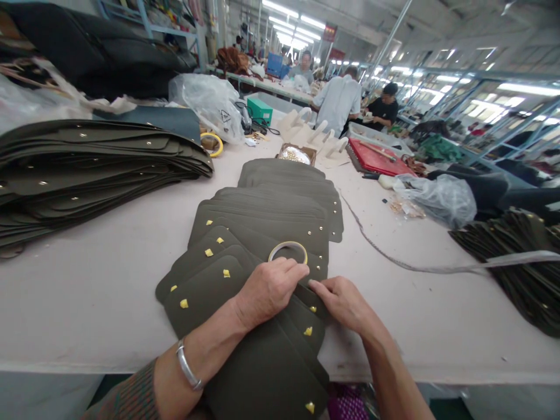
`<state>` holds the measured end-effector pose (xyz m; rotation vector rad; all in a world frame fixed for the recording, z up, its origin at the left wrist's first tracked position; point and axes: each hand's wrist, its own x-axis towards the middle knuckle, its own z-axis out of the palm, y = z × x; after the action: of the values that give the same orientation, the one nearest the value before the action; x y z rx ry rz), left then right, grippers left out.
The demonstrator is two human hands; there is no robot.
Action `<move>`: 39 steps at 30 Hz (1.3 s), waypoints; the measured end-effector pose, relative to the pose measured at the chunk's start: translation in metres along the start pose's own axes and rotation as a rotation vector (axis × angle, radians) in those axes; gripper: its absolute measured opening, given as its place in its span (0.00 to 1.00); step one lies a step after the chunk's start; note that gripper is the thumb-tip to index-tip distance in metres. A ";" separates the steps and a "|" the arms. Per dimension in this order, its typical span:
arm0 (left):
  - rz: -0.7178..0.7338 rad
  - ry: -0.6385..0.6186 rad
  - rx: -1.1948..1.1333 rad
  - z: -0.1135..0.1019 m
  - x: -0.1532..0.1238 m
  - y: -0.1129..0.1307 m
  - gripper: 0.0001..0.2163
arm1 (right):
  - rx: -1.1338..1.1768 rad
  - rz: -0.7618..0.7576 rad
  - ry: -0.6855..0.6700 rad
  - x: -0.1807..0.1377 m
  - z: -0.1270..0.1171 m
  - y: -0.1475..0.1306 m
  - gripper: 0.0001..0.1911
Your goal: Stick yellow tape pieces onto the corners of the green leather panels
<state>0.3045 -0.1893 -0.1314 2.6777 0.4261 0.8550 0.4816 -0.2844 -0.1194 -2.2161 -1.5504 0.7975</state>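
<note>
A fan of dark olive leather-like panels lies overlapped on the table before me, running down over its front edge. Small yellow tape pieces cover spots on the nearer panels, while bare metal studs show on farther ones. My left hand is closed on a roll of yellow tape, whose ring stands up beyond the knuckles. Close by, my right hand has its fingers curled at the right edge of a panel, the fingertips near my left hand. Its lower fingers are hidden.
A thick stack of olive panels fills the left side, with another bundle at the right. Farther back are a yellow tape roll, a small box of metal parts, a red board and plastic bags. People work beyond.
</note>
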 end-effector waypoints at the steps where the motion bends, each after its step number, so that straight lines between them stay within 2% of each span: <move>1: 0.004 0.015 -0.013 0.001 -0.001 0.000 0.09 | 0.024 -0.017 0.008 -0.001 -0.001 0.000 0.28; 2: 0.015 0.027 -0.024 0.001 -0.001 -0.001 0.10 | 0.068 -0.040 0.056 -0.002 -0.001 0.000 0.27; 4: 0.047 0.040 -0.035 0.002 -0.002 -0.001 0.14 | 0.187 -0.122 0.235 -0.006 0.002 -0.002 0.19; 7: 0.050 0.046 -0.030 0.002 -0.002 0.001 0.20 | 0.303 -0.313 0.444 -0.011 0.009 -0.006 0.10; 12: 0.007 0.033 -0.017 0.005 -0.003 0.002 0.20 | 0.199 -0.582 0.503 -0.014 0.016 -0.014 0.09; 18: 0.017 -0.005 -0.040 0.004 -0.004 0.004 0.14 | 0.047 -0.655 0.565 -0.012 0.022 -0.014 0.08; 22: -0.014 -0.073 -0.039 0.003 -0.004 0.006 0.07 | 0.000 -0.618 0.663 -0.015 0.028 -0.012 0.07; 26: -0.001 -0.032 0.058 0.004 -0.002 0.008 0.10 | 0.082 -0.482 0.703 -0.019 0.032 -0.016 0.07; 28: 0.029 -0.004 0.112 0.003 -0.001 0.009 0.11 | 0.240 -0.335 0.661 -0.020 0.033 -0.020 0.06; 31: 0.068 0.034 0.143 0.002 0.001 0.012 0.13 | 0.605 -0.099 0.504 -0.017 0.035 -0.023 0.08; 34: 0.104 0.065 0.111 0.000 0.001 0.018 0.12 | 0.891 0.041 0.392 -0.010 0.033 -0.020 0.12; 36: 0.117 0.068 0.100 0.000 0.001 0.021 0.12 | 0.957 0.097 0.405 -0.006 0.028 -0.012 0.14; 39: 0.074 0.005 0.170 0.003 0.001 0.019 0.09 | 0.875 0.126 0.459 -0.001 0.018 0.003 0.18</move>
<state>0.3105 -0.2065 -0.1265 2.8635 0.4213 0.8833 0.4726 -0.2871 -0.1345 -1.6638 -0.6514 0.7328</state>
